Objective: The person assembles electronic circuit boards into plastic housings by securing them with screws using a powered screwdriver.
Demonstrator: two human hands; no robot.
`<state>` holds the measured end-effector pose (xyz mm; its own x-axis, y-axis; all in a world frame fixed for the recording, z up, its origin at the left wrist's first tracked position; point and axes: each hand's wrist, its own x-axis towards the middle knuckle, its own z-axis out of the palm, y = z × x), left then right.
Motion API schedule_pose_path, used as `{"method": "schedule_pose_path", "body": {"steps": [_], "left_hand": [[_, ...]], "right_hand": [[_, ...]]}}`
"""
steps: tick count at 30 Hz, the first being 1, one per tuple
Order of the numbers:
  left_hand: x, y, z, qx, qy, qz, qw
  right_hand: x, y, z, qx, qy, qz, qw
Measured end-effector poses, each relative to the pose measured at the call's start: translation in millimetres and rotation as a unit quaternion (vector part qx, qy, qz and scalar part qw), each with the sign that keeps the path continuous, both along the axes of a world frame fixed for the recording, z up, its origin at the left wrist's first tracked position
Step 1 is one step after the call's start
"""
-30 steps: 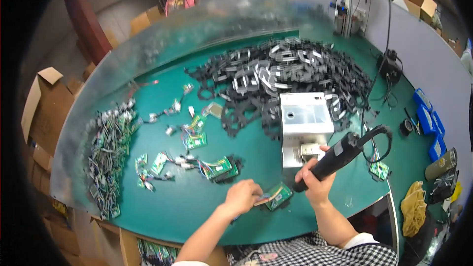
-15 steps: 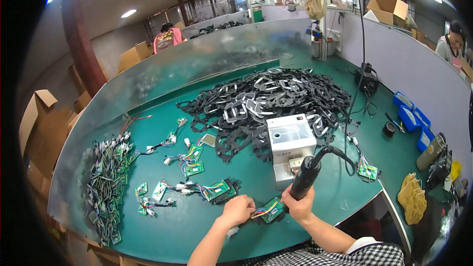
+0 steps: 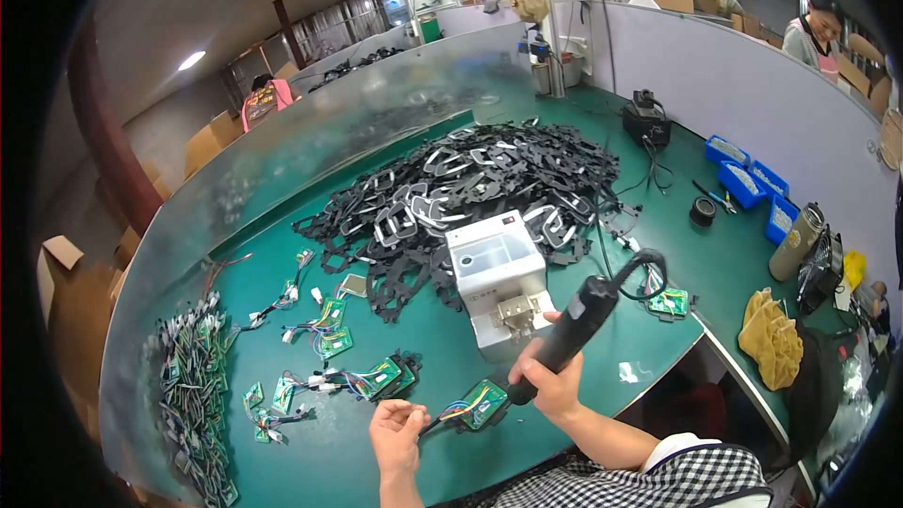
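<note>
A black power screwdriver (image 3: 576, 322) is gripped in my right hand (image 3: 553, 384), tilted, its lower end by the right edge of a green circuit board (image 3: 487, 403). Whether its tip touches the board is hidden. That board lies on a black plastic frame near the front of the table, with coloured wires (image 3: 453, 411) running off to its left. My left hand (image 3: 397, 425) is closed in a pinch at the far end of these wires. Just beyond the right hand stands a white and silver screw feeder (image 3: 499, 263).
Behind the feeder is a heap of black frames (image 3: 489, 174). Wired boards (image 3: 193, 395) are piled at the left, with several more (image 3: 381, 376) between. Blue trays (image 3: 741, 184), a flask (image 3: 797, 243) and a yellow cloth (image 3: 769, 339) lie right. The tool's cable (image 3: 640, 273) loops beside it.
The view has swung right, so the table appears shifted left. My left hand has drawn back from the board along the wires. The screwdriver leans more to the right.
</note>
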<state>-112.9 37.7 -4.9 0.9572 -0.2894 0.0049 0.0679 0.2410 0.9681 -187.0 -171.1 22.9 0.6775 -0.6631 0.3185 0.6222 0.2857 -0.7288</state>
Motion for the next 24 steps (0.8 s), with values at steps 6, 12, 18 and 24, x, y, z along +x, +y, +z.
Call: {"method": "schedule_pose_path", "body": {"steps": [6, 12, 18, 24], "left_hand": [[-33.5, -22.9, -14.2, -0.232, 0.104, -0.135, 0.958], [-58.8, -55.7, -15.7, -0.204, 0.184, -0.117, 0.954], [-63.5, -66.0, -10.7, -0.251, 0.236, -0.111, 0.932], [-72.3, -63.8, -10.8, -0.202, 0.199, -0.064, 0.957]], "right_hand": [[-20.9, -5.1, 24.5, 0.080, -0.119, 0.037, 0.989], [-26.4, 2.4, 33.9, 0.091, -0.186, 0.021, 0.978], [-22.5, 9.3, 32.7, 0.128, -0.204, 0.043, 0.970], [-26.5, 17.5, 31.0, 0.121, -0.180, 0.034, 0.976]]}}
